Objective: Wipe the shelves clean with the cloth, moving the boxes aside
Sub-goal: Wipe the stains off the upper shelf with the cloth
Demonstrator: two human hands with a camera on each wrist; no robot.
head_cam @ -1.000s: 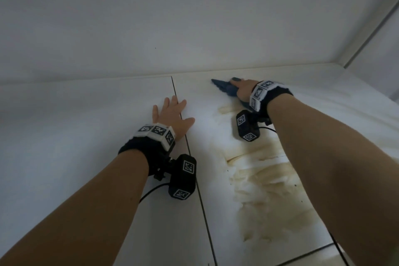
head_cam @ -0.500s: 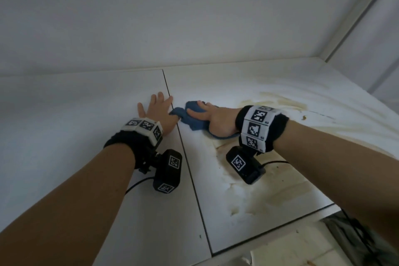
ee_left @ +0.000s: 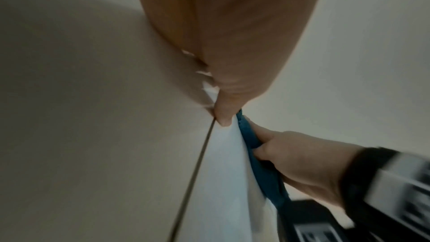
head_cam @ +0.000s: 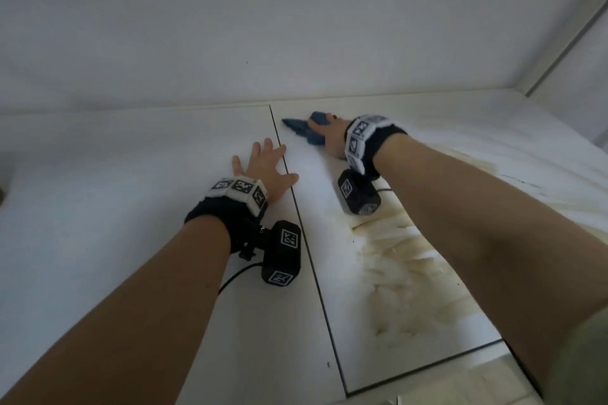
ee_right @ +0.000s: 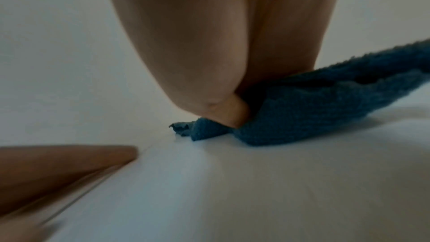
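Note:
A blue cloth (head_cam: 301, 130) lies bunched on the white shelf (head_cam: 131, 207), close to the back wall and just right of the panel seam (head_cam: 306, 240). My right hand (head_cam: 330, 138) presses down on it, with cloth folded up between thumb and fingers. The right wrist view shows the thumb dug into the cloth (ee_right: 314, 113). Left of the seam my left hand (head_cam: 263, 168) rests flat on the shelf with fingers spread, holding nothing. In the left wrist view the right hand (ee_left: 302, 161) grips the cloth (ee_left: 253, 146) beyond my left thumb. No boxes are in view.
Brown smeared stains (head_cam: 404, 260) cover the right shelf panel under my right forearm and run toward the right. A white back wall (head_cam: 263, 26) closes the shelf behind, and a side wall (head_cam: 579, 52) closes it at the right. The shelf's front edge (head_cam: 427, 371) is at the lower right.
The right hand swept the cloth from the back wall forward to beside the left hand, then back to the wall again. The left hand stayed flat in place.

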